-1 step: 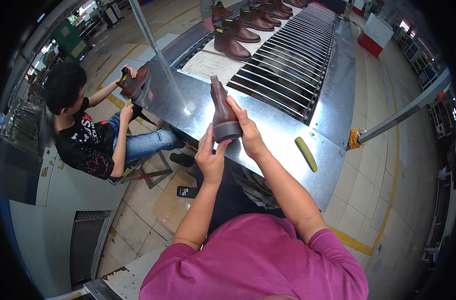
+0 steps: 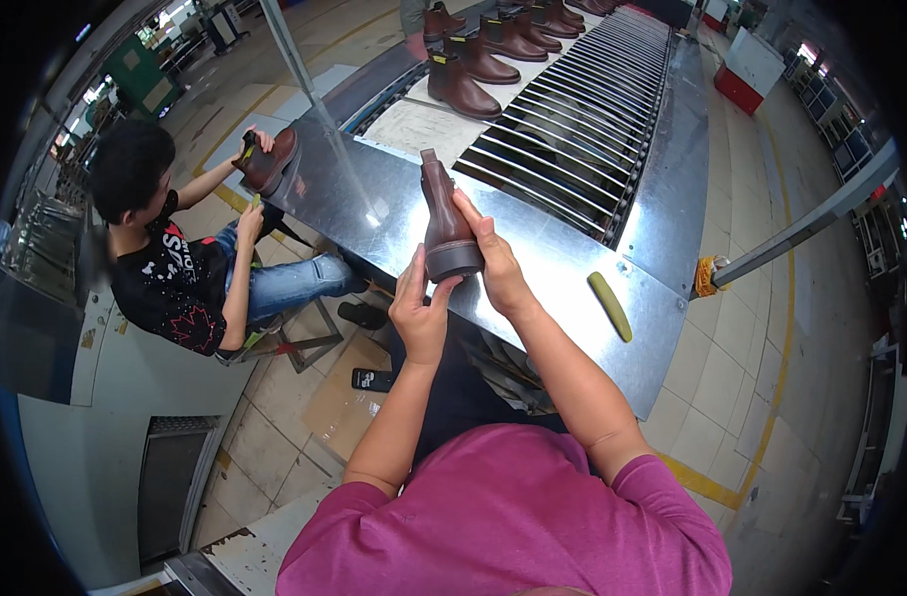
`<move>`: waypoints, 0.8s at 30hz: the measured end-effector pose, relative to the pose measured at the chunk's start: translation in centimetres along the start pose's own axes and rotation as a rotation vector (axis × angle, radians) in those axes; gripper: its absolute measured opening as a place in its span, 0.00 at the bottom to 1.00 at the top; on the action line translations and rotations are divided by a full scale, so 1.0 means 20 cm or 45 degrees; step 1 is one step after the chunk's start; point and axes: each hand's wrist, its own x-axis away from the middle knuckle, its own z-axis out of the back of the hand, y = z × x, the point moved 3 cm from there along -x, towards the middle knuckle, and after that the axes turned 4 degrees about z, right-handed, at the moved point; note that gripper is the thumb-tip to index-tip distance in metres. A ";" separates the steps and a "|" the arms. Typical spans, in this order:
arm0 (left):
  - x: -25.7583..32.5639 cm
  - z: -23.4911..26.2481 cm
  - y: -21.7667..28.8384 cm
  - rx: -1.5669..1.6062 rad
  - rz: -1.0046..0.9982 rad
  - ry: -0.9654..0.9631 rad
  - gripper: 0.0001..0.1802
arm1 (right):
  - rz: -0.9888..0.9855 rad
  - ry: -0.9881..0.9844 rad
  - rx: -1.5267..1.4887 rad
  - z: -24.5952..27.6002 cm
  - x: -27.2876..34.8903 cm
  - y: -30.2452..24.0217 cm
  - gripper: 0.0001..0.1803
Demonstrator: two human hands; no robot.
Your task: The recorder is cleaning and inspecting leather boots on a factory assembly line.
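Head view: nearly straight fingers of the left hand [image 2: 420, 318] and right hand [image 2: 496, 262] clasp the brown ankle boot [image 2: 448, 221] from opposite sides, seemingly to steady it over the metal tabletop [image 2: 548, 288].

Big white lettering [image 2: 178, 264] there, running down the black shirt [image 2: 155, 308] of the co-worker [image 2: 134, 169]! And lower, pale marks [image 2: 380, 378] across a small black slab [image 2: 360, 380], too tiny to read.

Place: you are inside a shoe factory.
Conveyor [image 2: 622, 50]: brown boots [image 2: 463, 91] stand in row, far from you.
Floor [image 2: 732, 368]: yellow line [image 2: 707, 483], right.
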 end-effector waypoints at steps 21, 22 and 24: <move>0.02 -0.02 0.04 -0.045 -0.042 0.039 0.38 | -0.030 0.001 0.055 0.02 0.01 -0.01 0.42; 0.02 -0.02 0.04 -0.046 -0.041 0.039 0.38 | -0.031 0.001 0.050 0.03 0.01 -0.01 0.43; 0.02 -0.03 0.04 -0.048 -0.040 0.039 0.37 | -0.030 0.002 0.036 0.03 0.01 -0.01 0.43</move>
